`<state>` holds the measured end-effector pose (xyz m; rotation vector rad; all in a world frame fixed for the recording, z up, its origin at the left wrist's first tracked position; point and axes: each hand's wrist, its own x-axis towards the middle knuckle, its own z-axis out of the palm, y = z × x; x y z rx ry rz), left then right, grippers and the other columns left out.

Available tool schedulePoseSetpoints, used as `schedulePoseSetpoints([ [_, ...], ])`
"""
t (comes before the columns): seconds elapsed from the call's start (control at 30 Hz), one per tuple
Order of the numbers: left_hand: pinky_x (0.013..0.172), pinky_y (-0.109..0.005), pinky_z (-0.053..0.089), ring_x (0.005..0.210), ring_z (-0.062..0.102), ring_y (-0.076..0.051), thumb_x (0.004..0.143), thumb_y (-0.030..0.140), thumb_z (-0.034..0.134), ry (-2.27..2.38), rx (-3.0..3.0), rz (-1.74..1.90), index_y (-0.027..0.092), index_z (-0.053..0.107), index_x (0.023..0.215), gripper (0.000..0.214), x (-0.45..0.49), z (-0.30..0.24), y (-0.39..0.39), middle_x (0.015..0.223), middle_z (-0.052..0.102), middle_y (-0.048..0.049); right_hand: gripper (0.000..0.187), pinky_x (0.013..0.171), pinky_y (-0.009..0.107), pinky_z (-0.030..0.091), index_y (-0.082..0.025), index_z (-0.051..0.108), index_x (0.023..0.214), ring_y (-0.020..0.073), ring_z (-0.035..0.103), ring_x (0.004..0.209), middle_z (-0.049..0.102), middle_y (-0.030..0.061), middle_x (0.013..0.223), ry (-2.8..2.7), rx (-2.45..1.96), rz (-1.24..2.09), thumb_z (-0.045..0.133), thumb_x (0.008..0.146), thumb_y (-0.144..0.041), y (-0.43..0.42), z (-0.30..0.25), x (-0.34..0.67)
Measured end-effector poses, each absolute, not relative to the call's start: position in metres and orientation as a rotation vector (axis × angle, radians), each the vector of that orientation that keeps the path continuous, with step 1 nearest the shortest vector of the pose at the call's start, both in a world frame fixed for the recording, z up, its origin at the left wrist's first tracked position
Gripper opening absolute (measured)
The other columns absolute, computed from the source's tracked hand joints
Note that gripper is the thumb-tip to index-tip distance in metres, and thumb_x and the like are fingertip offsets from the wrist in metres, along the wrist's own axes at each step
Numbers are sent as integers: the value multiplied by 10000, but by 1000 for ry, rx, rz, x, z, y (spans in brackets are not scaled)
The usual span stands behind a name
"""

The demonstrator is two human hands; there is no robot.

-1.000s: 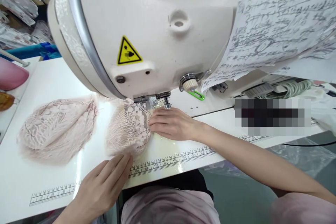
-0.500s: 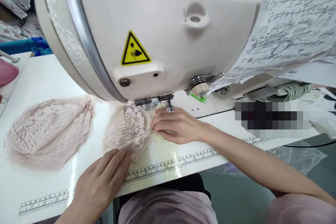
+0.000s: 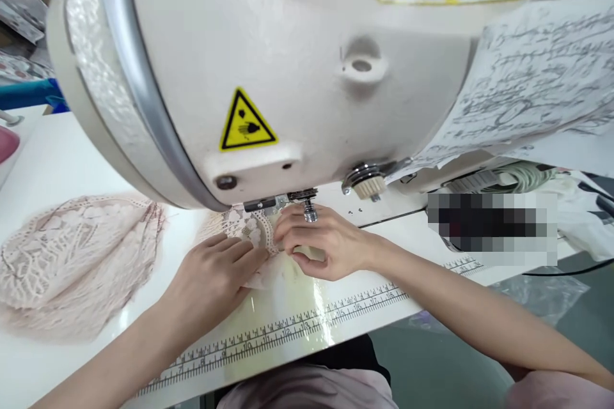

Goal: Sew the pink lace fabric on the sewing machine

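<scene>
A pale pink lace piece (image 3: 245, 225) with a scalloped edge lies under the needle area of the white sewing machine (image 3: 302, 57). My left hand (image 3: 213, 275) rests over the near side of this lace, its fingers bent and closed on the fabric. At the lace's right edge, beside the presser foot, my right hand (image 3: 330, 239) is curled with its fingertips pinched on the border. The fingertips are partly hidden by the machine parts. A second pink lace piece (image 3: 81, 268) lies folded on the white table at the left.
A printed ruler (image 3: 288, 332) runs along the table's front edge. A handwritten paper sheet (image 3: 532, 77) hangs from the machine's right side. Behind my right forearm are a coiled pale cable (image 3: 522, 177) and white cloth (image 3: 582, 217). The machine head overhangs both hands.
My left hand has moved right and up over the lace, closer to my right hand. My right hand stays by the presser foot. The view has tilted slightly upward.
</scene>
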<state>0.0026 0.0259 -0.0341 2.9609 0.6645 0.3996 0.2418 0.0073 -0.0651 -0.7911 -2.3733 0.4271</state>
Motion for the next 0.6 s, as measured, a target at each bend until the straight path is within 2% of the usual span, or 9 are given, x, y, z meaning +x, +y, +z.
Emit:
schedulePoseSetpoints([
  [0.07, 562, -291, 428, 576, 560, -146, 872, 111, 467, 624, 2966, 498, 186, 650, 916, 202, 6, -38, 31, 711, 662, -9, 109, 842, 360, 493, -191, 578, 899, 186, 592, 1013, 679, 42, 1071, -2435, -796, 385, 495, 832, -171, 9, -63, 241],
  [0.2, 550, -293, 402, 566, 562, -132, 896, 141, 486, 636, 2940, 609, 177, 647, 910, 166, 3, -42, 30, 710, 670, -2, 305, 813, 357, 516, -162, 552, 1137, 207, 550, 1136, 606, 98, 1249, -2588, -845, 258, 573, 894, -346, 14, -61, 235],
  [0.3, 556, -294, 382, 553, 555, -117, 882, 102, 481, 681, 2940, 647, 184, 638, 917, 180, 1, -42, 26, 714, 676, 12, 144, 769, 301, 523, -185, 601, 1018, 162, 566, 1114, 649, 42, 1183, -2616, -795, 161, 504, 955, -269, 19, -63, 228],
  [0.4, 601, -310, 395, 554, 557, -117, 854, 64, 482, 725, 3002, 660, 189, 632, 892, 199, -1, -41, 25, 698, 673, 20, 180, 786, 276, 529, -195, 629, 921, 114, 610, 1012, 702, -5, 1036, -2600, -705, 153, 459, 979, -211, 21, -69, 225],
  [0.47, 695, -346, 452, 660, 618, -152, 840, 64, 504, 727, 3056, 654, 184, 632, 874, 179, -1, -43, 26, 752, 695, 0, 186, 784, 258, 536, -201, 640, 920, 96, 628, 953, 713, -16, 962, -2565, -695, 168, 464, 980, -209, 20, -75, 226],
  [0.53, 850, -409, 496, 927, 665, -228, 833, 90, 526, 682, 3063, 656, 160, 641, 939, 171, -1, -46, 27, 957, 726, -60, 176, 778, 246, 543, -210, 648, 941, 90, 636, 909, 713, -18, 939, -2524, -741, 156, 475, 970, -192, 18, -81, 227],
  [0.6, 979, -437, 493, 1185, 586, -283, 838, 126, 525, 632, 3035, 633, 113, 630, 1050, 237, 0, -51, 29, 1193, 675, -122, 191, 759, 234, 549, -220, 652, 981, 84, 637, 847, 709, -20, 927, -2490, -799, 121, 471, 958, -164, 15, -85, 227],
])
